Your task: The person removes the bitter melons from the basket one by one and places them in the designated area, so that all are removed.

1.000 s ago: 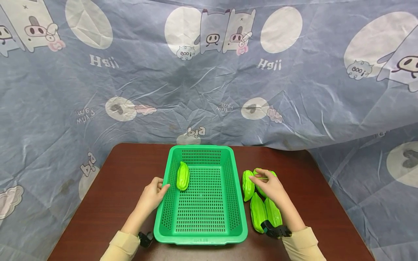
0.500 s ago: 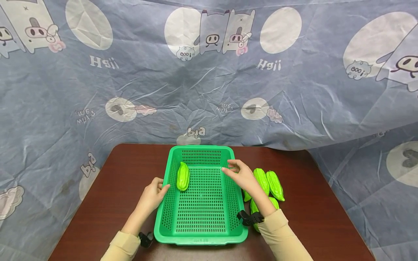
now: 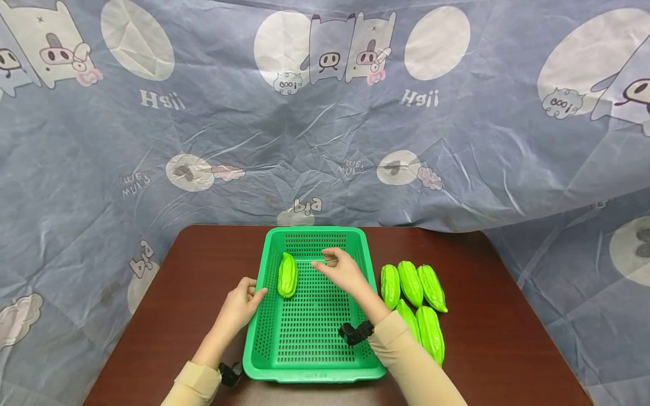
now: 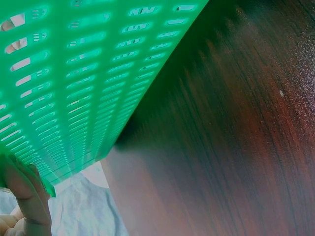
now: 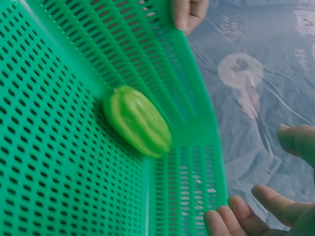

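Note:
A green plastic basket (image 3: 315,369) with slotted sides stands on the table. One light green, ribbed bitter melon (image 3: 287,276) lies inside it along the left wall; the right wrist view shows this melon (image 5: 138,122) close up. My left hand (image 3: 242,301) grips the basket's left rim, thumb over the edge and fingers on the outside. Above the inside of the basket is my right hand (image 3: 343,272), thumb and fingers apart with nothing between them. To the right of the basket lie several more bitter melons (image 3: 410,283) in two rows, partly behind my right forearm.
The dark reddish-brown table (image 3: 482,316) extends to both sides of the basket. A grey-blue cloth (image 3: 325,129) with cartoon prints hangs behind the table. Each wrist wears a black strap.
My right hand has moved left from over the melons on the table to above the basket, holding nothing. The left hand stays on the rim. The head view has shifted slightly.

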A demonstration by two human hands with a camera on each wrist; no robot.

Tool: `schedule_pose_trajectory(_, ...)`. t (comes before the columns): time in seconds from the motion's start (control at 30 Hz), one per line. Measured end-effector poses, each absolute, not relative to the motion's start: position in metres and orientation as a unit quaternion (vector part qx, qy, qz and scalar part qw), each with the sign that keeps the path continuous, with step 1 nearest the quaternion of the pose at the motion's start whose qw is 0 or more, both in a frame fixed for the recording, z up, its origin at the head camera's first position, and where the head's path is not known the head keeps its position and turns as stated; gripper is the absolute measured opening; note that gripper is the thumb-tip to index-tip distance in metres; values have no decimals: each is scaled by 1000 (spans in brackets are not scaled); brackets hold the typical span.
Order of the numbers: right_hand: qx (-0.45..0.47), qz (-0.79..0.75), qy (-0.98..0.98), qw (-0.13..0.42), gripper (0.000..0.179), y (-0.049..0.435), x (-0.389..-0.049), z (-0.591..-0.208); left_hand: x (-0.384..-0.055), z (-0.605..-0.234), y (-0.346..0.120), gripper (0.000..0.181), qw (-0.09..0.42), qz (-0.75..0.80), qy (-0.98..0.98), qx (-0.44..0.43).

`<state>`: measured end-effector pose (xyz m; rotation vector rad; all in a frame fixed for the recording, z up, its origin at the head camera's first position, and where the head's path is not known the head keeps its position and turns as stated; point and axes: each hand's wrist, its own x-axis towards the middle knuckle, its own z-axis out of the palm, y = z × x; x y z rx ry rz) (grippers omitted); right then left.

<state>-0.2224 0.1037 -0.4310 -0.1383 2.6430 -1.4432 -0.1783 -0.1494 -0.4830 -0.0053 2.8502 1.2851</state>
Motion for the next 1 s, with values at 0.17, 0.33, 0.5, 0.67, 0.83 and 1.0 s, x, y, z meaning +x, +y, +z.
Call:
schedule_pose_trajectory(0.17, -56, -474, 876, 70, 57, 86, -227, -444, -179, -484, -149, 38, 10, 418, 909, -3)
schedule_pose_trajectory(0.33, -50, -462, 883, 67, 55, 71, -230, -458, -181, -486, -149, 38, 13, 417, 909, -3)
schedule_pose_trajectory(0.5, -42, -457, 886, 67, 58, 60, -234, -468, -182, -486, -149, 38, 13, 420, 908, -4)
schedule_pose_trajectory(0.67, -33, -458, 886, 66, 60, 51, -237, -478, -182, -487, -149, 36, 13, 423, 906, -7)
schedule_pose_trajectory(0.83, -31, -446, 892, 64, 63, 41, -239, -487, -182, -488, -151, 36, 9, 425, 905, -7)
schedule_pose_trajectory(1.0, -34, -434, 897, 71, 66, 34, -239, -499, -183, -490, -151, 36, 11, 426, 905, -6)
